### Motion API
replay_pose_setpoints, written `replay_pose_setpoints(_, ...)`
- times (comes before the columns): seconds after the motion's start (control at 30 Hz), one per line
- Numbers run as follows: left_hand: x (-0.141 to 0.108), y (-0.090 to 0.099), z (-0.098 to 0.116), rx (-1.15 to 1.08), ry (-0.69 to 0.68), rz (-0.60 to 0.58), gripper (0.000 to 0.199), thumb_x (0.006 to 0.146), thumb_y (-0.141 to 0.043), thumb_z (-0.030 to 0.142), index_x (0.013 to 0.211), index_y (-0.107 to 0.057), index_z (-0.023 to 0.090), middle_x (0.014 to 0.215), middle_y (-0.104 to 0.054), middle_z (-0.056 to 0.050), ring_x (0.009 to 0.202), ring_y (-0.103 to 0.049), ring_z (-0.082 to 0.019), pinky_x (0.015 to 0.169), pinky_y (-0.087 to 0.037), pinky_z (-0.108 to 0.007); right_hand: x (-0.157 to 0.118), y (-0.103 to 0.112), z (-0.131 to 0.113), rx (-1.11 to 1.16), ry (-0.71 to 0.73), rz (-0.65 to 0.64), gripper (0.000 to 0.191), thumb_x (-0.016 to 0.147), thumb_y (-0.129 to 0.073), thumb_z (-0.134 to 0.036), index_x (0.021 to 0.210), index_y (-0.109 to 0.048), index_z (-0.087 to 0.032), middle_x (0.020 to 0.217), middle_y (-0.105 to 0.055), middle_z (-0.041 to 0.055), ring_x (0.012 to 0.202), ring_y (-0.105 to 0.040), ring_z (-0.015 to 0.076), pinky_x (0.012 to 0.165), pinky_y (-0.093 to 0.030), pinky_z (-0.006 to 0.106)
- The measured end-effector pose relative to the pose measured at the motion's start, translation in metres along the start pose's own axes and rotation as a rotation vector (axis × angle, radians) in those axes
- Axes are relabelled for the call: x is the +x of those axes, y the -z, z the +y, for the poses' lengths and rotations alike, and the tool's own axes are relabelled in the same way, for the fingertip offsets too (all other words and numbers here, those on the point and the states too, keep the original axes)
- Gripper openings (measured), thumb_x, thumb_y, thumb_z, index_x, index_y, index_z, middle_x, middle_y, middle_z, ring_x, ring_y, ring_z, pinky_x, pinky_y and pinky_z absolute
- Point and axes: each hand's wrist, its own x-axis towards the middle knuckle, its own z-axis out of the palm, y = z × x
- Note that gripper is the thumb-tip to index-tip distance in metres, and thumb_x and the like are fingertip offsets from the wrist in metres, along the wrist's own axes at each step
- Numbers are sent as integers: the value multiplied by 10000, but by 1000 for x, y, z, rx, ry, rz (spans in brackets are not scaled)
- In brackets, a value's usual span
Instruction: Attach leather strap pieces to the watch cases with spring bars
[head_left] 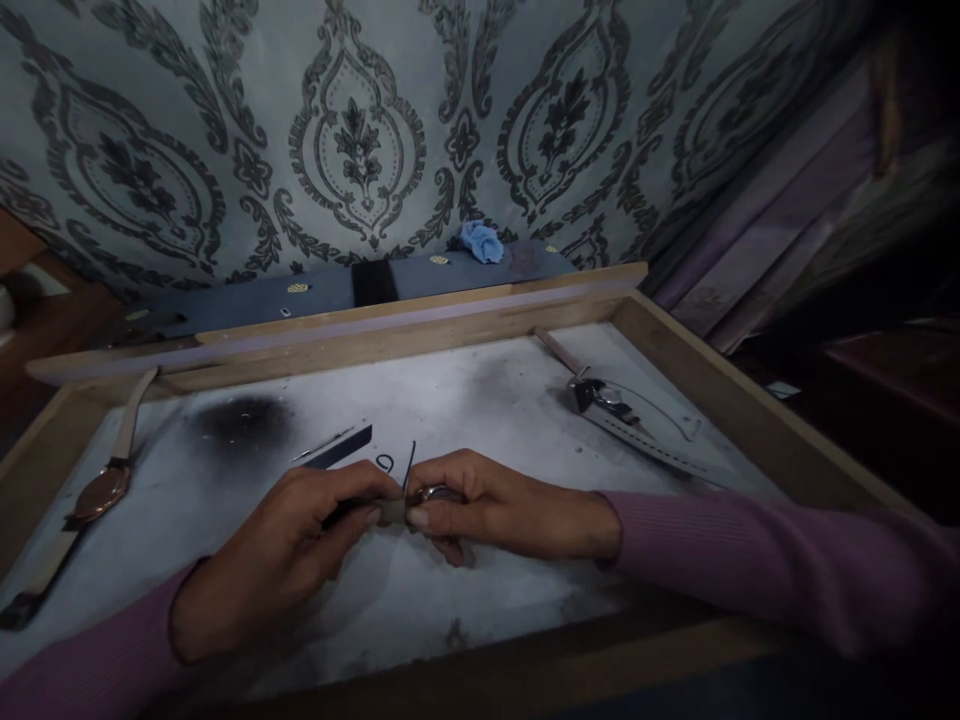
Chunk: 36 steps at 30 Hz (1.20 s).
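Observation:
Both hands meet over the white bottom of a wooden tray [420, 318]. My left hand [300, 535] pinches a dark and pale strap [393, 511] between thumb and fingers. A small round metallic watch case [438, 494] sits in my right hand [487, 507], its thumb and fingers closed around it at the strap's end. A thin dark strip [409, 462] sticks up between the hands. Just behind them lie a small black loop [385, 463], a dark flat blade-like piece [341, 447] and a thin metal tool [322, 444].
A watch with a rose-coloured case [103, 492] lies at the tray's left. Another watch [611, 400] with straps lies at the right. Beyond the raised wooden rim, a crumpled blue cloth [481, 242] rests on a blue surface [322, 295] against the patterned wall.

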Motion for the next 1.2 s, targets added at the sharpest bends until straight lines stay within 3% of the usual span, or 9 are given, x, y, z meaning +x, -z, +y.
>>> replay_pose_setpoints(0.27, -3, -1, -2, -4, -17, 3, 239, 924, -464, 162, 1061, -652, 218, 771, -674, 23, 545, -550, -88, 563, -443, -184, -3, -1, 1, 32, -2, 45, 268, 860, -603, -386, 928, -469, -164, 607, -516, -58, 578, -498, 92, 561, -380, 235)
replay_pose_setpoints(0.47, -1, 0, -3, -53, -19, 8, 320, 913, -473, 156, 1162, -653, 245, 677, -662, 36, 413, -468, -69, 452, -397, -160, -3, -2, 2, 25, -3, 63, 330, 873, -598, -378, 1061, -462, -143, 670, -529, -39, 604, -514, 100, 563, -398, 240)
replay_pose_setpoints(0.8, -1, -3, -6, -203, 121, -2, 286, 903, -500, 236, 1110, -691, 187, 681, -681, -1, 392, -454, -53, 396, -390, -138, -2, -1, 2, 36, 5, 46, 333, 867, -601, -409, 1028, -478, -145, 704, -520, -35, 597, -503, 86, 563, -414, 237)
replay_pose_setpoints(1.2, 0, -3, -3, -225, 123, 10, 275, 874, -523, 227, 1055, -726, 187, 619, -674, 8, 385, -435, -54, 386, -379, -136, -3, -2, 2, 42, -17, 3, 255, 878, -586, -377, 927, -479, -151, 620, -504, -49, 594, -490, 90, 560, -395, 225)
